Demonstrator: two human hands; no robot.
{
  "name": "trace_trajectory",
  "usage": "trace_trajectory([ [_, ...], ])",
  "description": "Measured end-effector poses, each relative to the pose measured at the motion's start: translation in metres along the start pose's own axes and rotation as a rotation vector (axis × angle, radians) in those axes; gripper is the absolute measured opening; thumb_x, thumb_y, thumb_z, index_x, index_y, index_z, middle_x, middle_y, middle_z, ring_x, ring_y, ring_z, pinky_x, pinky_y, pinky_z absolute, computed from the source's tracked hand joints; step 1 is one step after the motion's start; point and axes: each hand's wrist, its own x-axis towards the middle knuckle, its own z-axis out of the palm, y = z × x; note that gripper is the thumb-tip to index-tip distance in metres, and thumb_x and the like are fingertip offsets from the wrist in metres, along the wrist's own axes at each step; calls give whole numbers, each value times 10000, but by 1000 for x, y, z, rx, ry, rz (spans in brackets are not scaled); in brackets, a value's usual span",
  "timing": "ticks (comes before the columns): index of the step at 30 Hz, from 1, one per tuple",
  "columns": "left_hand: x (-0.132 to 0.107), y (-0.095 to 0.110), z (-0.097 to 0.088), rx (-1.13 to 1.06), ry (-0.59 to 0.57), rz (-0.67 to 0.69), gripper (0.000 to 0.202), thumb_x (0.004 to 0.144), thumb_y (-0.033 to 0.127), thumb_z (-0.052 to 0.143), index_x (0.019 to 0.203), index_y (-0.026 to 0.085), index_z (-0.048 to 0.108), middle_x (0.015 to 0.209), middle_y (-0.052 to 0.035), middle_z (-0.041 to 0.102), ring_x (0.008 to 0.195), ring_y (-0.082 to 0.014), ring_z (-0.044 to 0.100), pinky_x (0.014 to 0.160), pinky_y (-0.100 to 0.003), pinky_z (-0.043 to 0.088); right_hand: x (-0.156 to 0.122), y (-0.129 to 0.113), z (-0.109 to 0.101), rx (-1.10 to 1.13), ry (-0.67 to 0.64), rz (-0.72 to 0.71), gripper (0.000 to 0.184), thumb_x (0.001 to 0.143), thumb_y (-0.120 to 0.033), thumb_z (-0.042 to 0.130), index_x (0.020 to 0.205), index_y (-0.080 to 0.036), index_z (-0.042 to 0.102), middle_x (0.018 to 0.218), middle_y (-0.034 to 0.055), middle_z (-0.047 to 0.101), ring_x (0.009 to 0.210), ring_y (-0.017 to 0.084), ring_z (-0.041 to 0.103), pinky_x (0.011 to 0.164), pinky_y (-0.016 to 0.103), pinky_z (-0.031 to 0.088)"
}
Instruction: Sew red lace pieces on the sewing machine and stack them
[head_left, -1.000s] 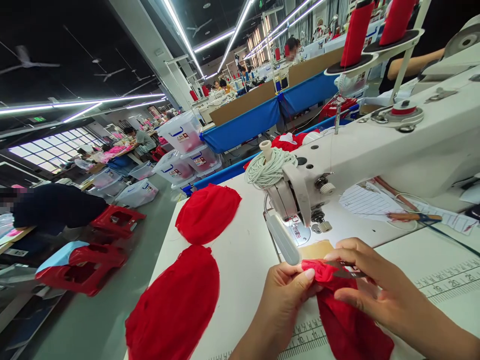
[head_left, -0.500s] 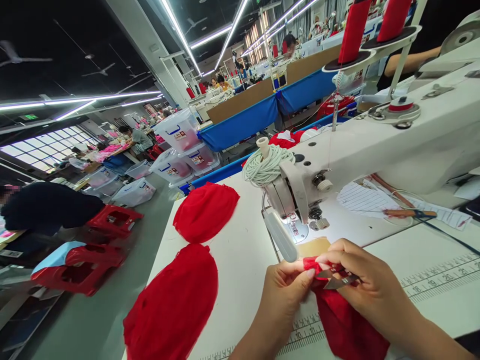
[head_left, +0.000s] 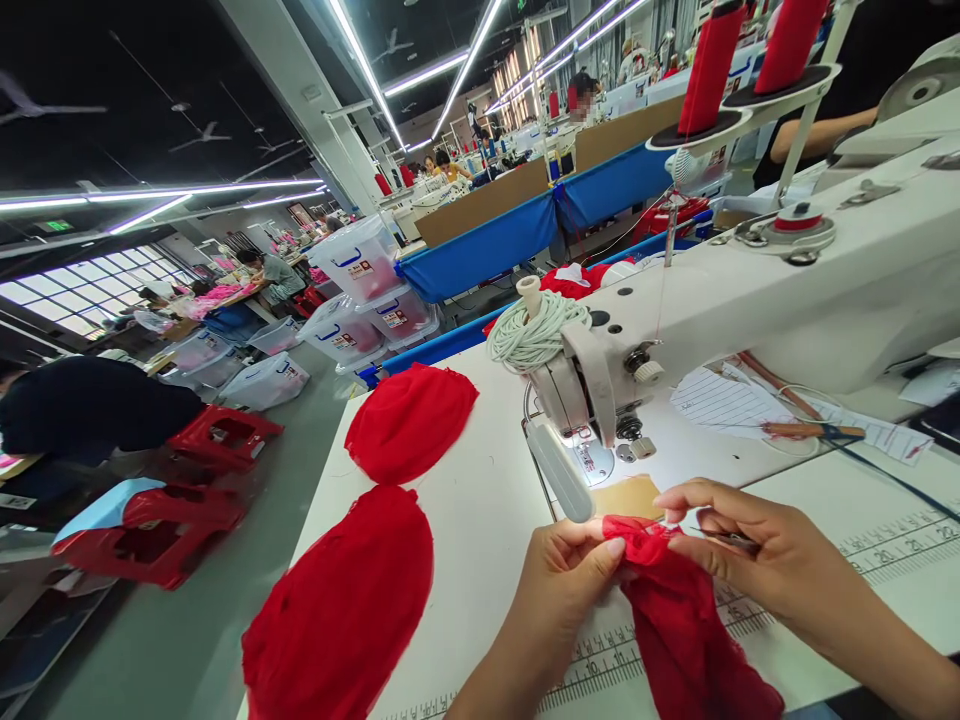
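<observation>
So this smooth white surface (head_left: 469, 530) has a chunky white sewing machine (head_left: 787, 270) filling its far right side, plus two soft, rounded red fabric pieces (head_left: 345, 610) lying flat along the left edge. By the front edge there's a thin, crumpled red cloth (head_left: 682, 640) trailing over the printed ruler, pinched tight in the left hand (head_left: 562, 580); the right hand's (head_left: 772, 550) half open, thumb on the cloth, fingers curled round slim metal snips (head_left: 731, 540).
</observation>
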Motion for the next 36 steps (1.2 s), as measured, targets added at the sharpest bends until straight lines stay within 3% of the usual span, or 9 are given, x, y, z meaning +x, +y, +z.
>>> trace_trajectory([
  [2,1,-2,-1,60,29,18,291,709,410,751,803,135,769,750,-38,621,627,-106,477,583,-228,363,-3,-7,2,-38,83,-83,190,808,-442,631,792,-262,690,799,7,592,583,127,516,484,232,426],
  [5,1,-4,-1,95,16,54,274,746,399,718,817,140,769,768,-39,607,636,-109,454,583,-239,349,-7,-14,9,-104,-2,-174,168,847,-376,595,752,-276,691,733,-7,560,610,133,551,529,235,445],
  [11,3,-9,-1,93,53,93,263,703,404,747,751,145,761,690,-28,593,584,-102,420,533,-232,328,-6,-14,28,-210,5,-121,142,817,-316,580,696,-252,616,695,-26,565,582,130,554,519,234,444],
  [14,4,-12,-2,71,140,42,317,654,444,777,718,136,742,632,-27,607,565,-109,454,560,-244,365,-5,-11,23,-108,137,-39,180,815,-363,580,679,-245,577,637,-35,542,546,124,527,499,218,445],
  [18,5,-11,-1,57,217,-27,376,582,482,812,665,128,714,603,-38,618,598,-142,516,585,-258,394,-6,-2,13,3,499,27,204,796,-454,624,805,-250,617,674,-19,577,584,138,549,514,218,472],
  [20,4,-9,0,61,179,2,358,599,470,805,660,128,717,610,-33,599,608,-137,500,589,-257,392,-8,-3,14,-24,466,-31,198,801,-445,623,833,-251,649,703,-7,584,596,142,555,516,225,471],
  [25,3,-6,2,84,69,81,305,677,433,761,717,131,744,729,-45,605,611,-109,446,541,-231,340,-11,-12,23,-129,160,-150,157,810,-393,610,744,-264,669,602,-33,494,528,134,495,516,249,445],
  [32,6,-17,-4,50,111,53,301,687,421,765,705,124,719,711,-36,598,634,-120,493,594,-242,394,-4,3,-3,-46,520,57,258,792,-497,619,915,-274,660,768,-16,660,674,157,614,540,211,502],
  [36,5,-12,-1,8,91,31,279,668,407,783,706,137,721,734,-39,627,693,-143,544,688,-267,449,-5,6,0,-94,331,-73,366,771,-462,658,1105,-312,655,1028,16,670,563,114,564,498,224,505],
])
